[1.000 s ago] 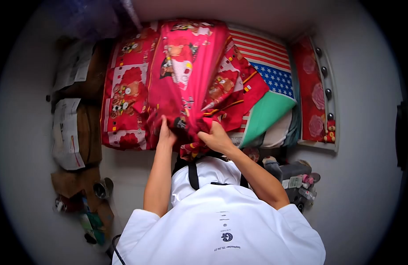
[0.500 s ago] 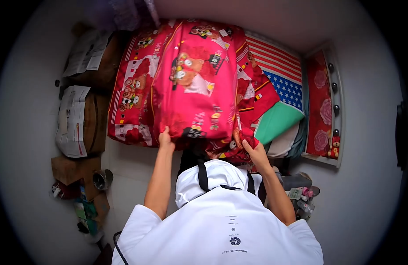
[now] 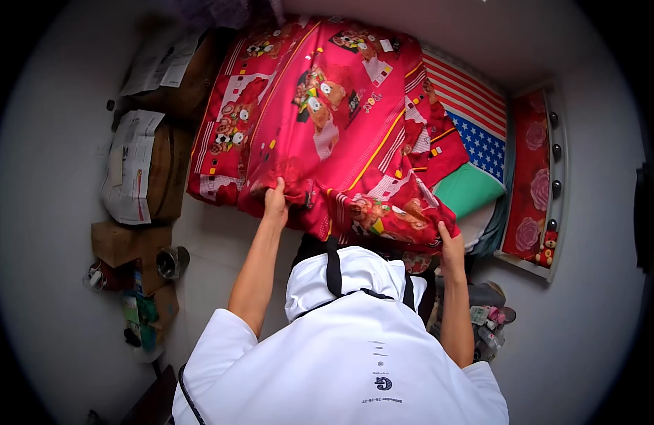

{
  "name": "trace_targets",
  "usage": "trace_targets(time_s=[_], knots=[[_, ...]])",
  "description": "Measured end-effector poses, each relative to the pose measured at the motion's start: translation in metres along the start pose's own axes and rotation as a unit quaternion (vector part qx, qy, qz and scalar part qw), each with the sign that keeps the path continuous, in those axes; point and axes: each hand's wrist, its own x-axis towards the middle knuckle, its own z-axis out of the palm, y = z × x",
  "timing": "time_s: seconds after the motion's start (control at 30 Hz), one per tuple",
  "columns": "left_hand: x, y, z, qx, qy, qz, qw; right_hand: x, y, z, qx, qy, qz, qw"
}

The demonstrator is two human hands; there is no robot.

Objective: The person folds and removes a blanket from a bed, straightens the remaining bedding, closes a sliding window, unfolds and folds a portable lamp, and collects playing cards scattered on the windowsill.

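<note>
A red quilt [image 3: 270, 134] printed with teddy bears and lettering is spread over the bed in the head view. My left hand [image 3: 276, 200] is closed on its near edge, left of centre, where the cloth bunches up. Further right, my right hand [image 3: 451, 244] pinches a corner of the same quilt. Between my hands a raised, folded section of the quilt hangs toward me. Just beyond my right hand lies a green cloth corner [image 3: 468, 191], beside a stars-and-stripes cloth [image 3: 475, 145].
Brown cardboard boxes [image 3: 172, 173] with white labels stand along the left wall. Below them are smaller boxes and a metal pot [image 3: 172, 262]. A rose-patterned red panel [image 3: 531, 184] in a pale frame borders the right side. Small bottles [image 3: 491, 329] sit near my right arm.
My right hand has moved right and slightly down, pulling the quilt's corner outward and widening the fold. The left hand keeps its hold. The camera view has shifted and tilted slightly.
</note>
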Motion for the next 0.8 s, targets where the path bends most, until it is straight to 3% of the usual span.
trace_targets(time_s=[0.27, 0.53, 0.8], knots=[[0.000, 0.014, -0.018, 0.003, 0.005, 0.053, 0.999, -0.002, -0.008, -0.041, -0.018, 0.063, -0.045, 0.997], [0.031, 0.005, -0.084, 0.036, 0.083, 0.002, 0.996, -0.018, -0.045, -0.118, 0.016, 0.158, -0.110, 0.981], [0.033, -0.006, -0.092, 0.083, 0.099, 0.026, 0.991, -0.059, -0.100, -0.182, 0.057, 0.310, -0.195, 0.929]])
